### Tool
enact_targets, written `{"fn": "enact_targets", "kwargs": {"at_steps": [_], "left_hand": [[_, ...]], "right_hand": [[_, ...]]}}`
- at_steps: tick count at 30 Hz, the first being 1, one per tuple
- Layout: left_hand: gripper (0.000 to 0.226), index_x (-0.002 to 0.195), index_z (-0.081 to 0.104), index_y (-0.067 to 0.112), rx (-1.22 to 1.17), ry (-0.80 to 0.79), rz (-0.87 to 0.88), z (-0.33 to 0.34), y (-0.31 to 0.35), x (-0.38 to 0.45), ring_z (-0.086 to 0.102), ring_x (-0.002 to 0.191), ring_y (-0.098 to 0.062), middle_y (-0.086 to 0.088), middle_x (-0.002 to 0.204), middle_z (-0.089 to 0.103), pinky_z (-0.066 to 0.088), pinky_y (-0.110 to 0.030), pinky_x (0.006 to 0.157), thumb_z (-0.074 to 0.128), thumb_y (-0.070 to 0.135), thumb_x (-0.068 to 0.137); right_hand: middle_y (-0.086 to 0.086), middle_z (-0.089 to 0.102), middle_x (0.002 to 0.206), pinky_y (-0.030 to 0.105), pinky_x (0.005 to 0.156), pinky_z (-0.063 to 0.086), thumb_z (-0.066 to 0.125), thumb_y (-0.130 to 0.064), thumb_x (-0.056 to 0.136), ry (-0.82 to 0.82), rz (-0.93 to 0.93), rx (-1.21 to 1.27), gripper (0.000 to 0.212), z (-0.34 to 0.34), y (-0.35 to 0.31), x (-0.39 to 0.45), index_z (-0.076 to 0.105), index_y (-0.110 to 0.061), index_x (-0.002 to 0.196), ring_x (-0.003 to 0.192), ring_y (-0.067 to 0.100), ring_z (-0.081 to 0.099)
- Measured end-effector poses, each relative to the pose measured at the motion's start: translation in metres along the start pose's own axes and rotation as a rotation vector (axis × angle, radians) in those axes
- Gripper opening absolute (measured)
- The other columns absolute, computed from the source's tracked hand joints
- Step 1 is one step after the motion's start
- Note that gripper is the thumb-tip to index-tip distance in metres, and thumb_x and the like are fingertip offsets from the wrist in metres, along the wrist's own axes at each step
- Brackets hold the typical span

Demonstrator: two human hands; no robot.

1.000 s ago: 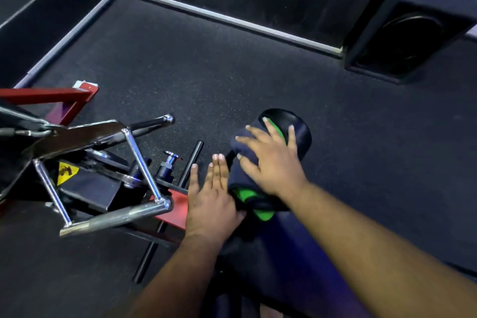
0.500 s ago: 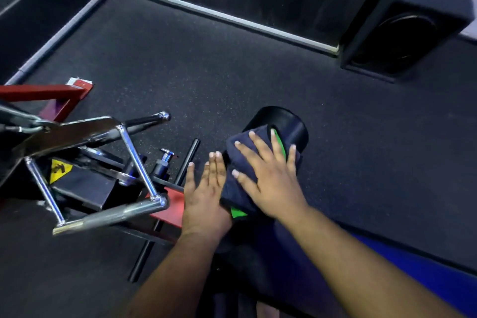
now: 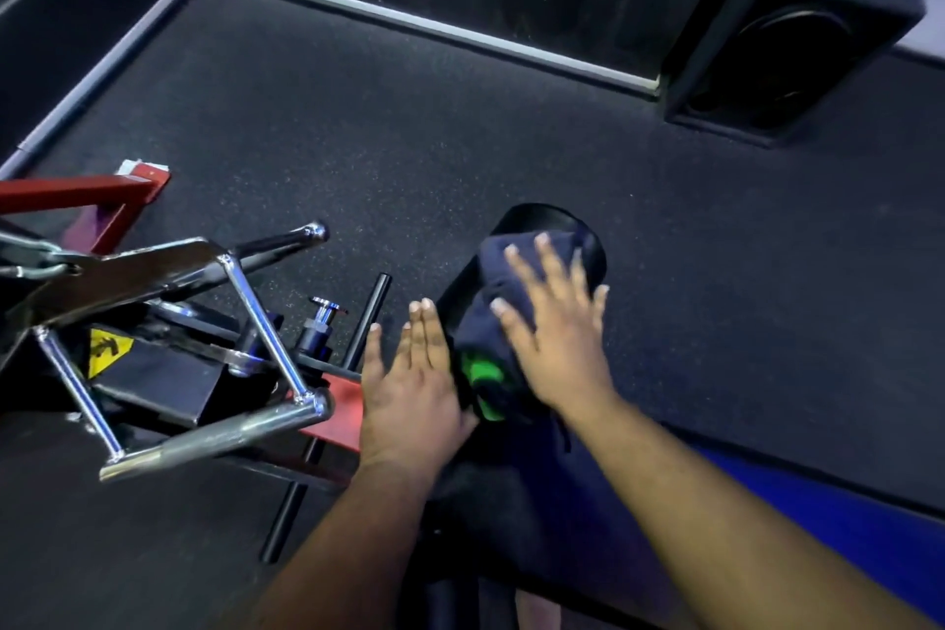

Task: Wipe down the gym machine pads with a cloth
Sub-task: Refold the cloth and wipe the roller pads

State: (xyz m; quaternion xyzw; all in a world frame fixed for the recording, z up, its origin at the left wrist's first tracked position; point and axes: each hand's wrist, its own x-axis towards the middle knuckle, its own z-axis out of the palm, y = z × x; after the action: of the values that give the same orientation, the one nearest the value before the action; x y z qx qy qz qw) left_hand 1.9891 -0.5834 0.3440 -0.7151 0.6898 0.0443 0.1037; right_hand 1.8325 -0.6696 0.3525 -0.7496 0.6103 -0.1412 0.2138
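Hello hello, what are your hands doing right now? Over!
Right hand flat on cloth, pressing it on roller pad. Left hand open, bracing pad's side. Nothing blocking.

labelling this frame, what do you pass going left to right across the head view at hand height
yellow warning sticker → chrome handle bar → left hand → dark cloth with green patches → right hand

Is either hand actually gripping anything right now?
No. The right hand presses the cloth flat onto the roller pad; the left hand rests open beside it.
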Motion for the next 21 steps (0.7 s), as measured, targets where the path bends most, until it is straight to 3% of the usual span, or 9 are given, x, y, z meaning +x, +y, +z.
{"fn": "enact_targets", "kwargs": {"at_steps": [3, 5, 9, 12, 15, 17, 18, 19, 21], "left_hand": [[0.129, 0.153, -0.015, -0.009, -0.001, 0.087, -0.048, 0.001, 0.003, 0.002, 0.033, 0.152, -0.02, -0.02, 0.169, 0.015, -0.002, -0.057, 0.124, 0.035, 0.088, 0.083], [0.13, 0.151, -0.021, -0.009, -0.01, 0.056, -0.036, 0.001, 0.002, 0.0, 0.028, 0.154, -0.02, -0.019, 0.169, 0.012, -0.007, -0.057, 0.123, 0.03, 0.09, 0.083], [0.107, 0.151, -0.026, -0.008, -0.018, 0.044, -0.031, -0.001, 0.0, 0.001, 0.012, 0.158, -0.026, -0.022, 0.169, -0.004, -0.008, -0.062, 0.122, 0.026, 0.067, 0.094], [0.099, 0.154, -0.02, -0.006, -0.043, 0.044, -0.047, 0.001, 0.001, 0.0, 0.018, 0.157, -0.027, -0.022, 0.17, 0.001, 0.001, -0.062, 0.122, 0.028, 0.052, 0.091], [0.125, 0.155, -0.021, -0.003, -0.015, 0.054, -0.035, 0.001, 0.003, 0.002, 0.015, 0.157, -0.025, -0.019, 0.17, -0.002, 0.002, -0.059, 0.123, 0.043, 0.078, 0.085], [0.129, 0.157, -0.017, -0.002, -0.023, 0.068, -0.042, 0.002, 0.004, 0.002, 0.018, 0.157, -0.022, -0.017, 0.171, 0.001, 0.005, -0.059, 0.123, 0.036, 0.088, 0.082], [0.129, 0.158, -0.016, -0.001, -0.017, 0.072, -0.045, 0.002, 0.004, 0.002, 0.019, 0.157, -0.022, -0.017, 0.171, 0.002, 0.006, -0.058, 0.122, 0.032, 0.09, 0.081], [0.128, 0.158, -0.016, -0.002, -0.018, 0.066, -0.048, 0.005, 0.003, 0.002, 0.019, 0.157, -0.021, -0.016, 0.171, 0.003, 0.007, -0.058, 0.122, 0.03, 0.09, 0.081], [0.124, 0.158, -0.012, -0.002, -0.029, 0.017, -0.062, 0.002, 0.003, 0.002, 0.019, 0.157, -0.021, -0.017, 0.171, 0.003, 0.007, -0.058, 0.122, 0.033, 0.086, 0.082]], "right_hand": [[-0.005, 0.004, 0.171, 0.072, 0.118, 0.009, 0.041, -0.061, 0.101, 0.139, 0.346, 0.264, 0.064, -0.011, 0.024, 0.067, 0.024, -0.041, 0.159, 0.157, 0.029, -0.001], [-0.004, 0.007, 0.171, 0.065, 0.121, 0.012, 0.044, -0.063, 0.099, 0.167, 0.51, 0.349, 0.067, -0.013, 0.025, 0.084, 0.025, -0.041, 0.159, 0.157, 0.028, 0.0], [-0.004, -0.009, 0.171, 0.039, 0.121, 0.001, 0.049, -0.069, 0.093, 0.239, 0.312, 0.427, 0.083, 0.022, -0.015, -0.007, 0.012, -0.041, 0.161, 0.157, 0.023, -0.005], [-0.009, -0.009, 0.17, 0.026, 0.12, 0.004, 0.05, -0.069, 0.092, 0.265, 0.361, 0.707, 0.085, 0.04, -0.018, -0.039, 0.007, -0.043, 0.16, 0.155, 0.007, -0.003], [-0.001, 0.025, 0.167, 0.03, 0.124, 0.017, 0.062, -0.069, 0.086, 0.372, 0.537, 1.028, 0.089, 0.044, 0.017, 0.004, 0.024, -0.036, 0.159, 0.152, 0.01, 0.024], [0.0, 0.058, 0.143, 0.04, 0.12, 0.034, 0.061, -0.071, 0.086, 0.33, 0.736, 1.352, 0.079, 0.041, 0.042, 0.03, 0.048, -0.023, 0.148, 0.129, 0.016, 0.057], [0.002, 0.061, 0.136, 0.042, 0.12, 0.036, 0.054, -0.061, 0.096, 0.302, 0.784, 1.346, 0.065, 0.039, 0.044, 0.034, 0.051, -0.017, 0.144, 0.121, 0.019, 0.06], [0.005, 0.056, 0.141, 0.041, 0.123, 0.029, 0.05, -0.048, 0.103, 0.327, 0.762, 1.239, 0.056, 0.038, 0.04, 0.037, 0.048, -0.013, 0.148, 0.127, 0.023, 0.056], [0.012, 0.025, 0.166, 0.031, 0.125, 0.006, 0.05, -0.04, 0.104, 0.358, 0.496, 0.874, 0.065, 0.032, 0.018, 0.019, 0.026, -0.018, 0.16, 0.152, 0.03, 0.025]]}}
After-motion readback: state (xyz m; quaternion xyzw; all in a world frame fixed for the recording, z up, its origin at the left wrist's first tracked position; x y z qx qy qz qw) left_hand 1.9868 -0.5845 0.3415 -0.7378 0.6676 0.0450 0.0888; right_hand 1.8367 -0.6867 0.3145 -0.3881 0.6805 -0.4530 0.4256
